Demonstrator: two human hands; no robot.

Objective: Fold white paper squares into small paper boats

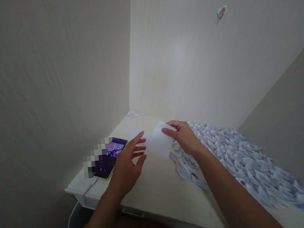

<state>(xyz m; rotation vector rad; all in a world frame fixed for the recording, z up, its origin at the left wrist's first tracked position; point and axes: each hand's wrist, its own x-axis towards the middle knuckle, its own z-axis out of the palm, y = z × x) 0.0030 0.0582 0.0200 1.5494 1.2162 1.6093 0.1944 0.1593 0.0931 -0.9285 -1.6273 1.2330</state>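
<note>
Paper [158, 141] sits mid-frame above the desk [158, 188], pinched at its far edge by my right hand [184, 137]; my left hand [126, 162] hovers open beside it, near the phone [110, 156], paper heap [241, 156] at right.

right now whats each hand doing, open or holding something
Left hand: open, fingers spread, holding nothing, beside the phone.
Right hand: pinching a white sheet of paper above the table.
</note>
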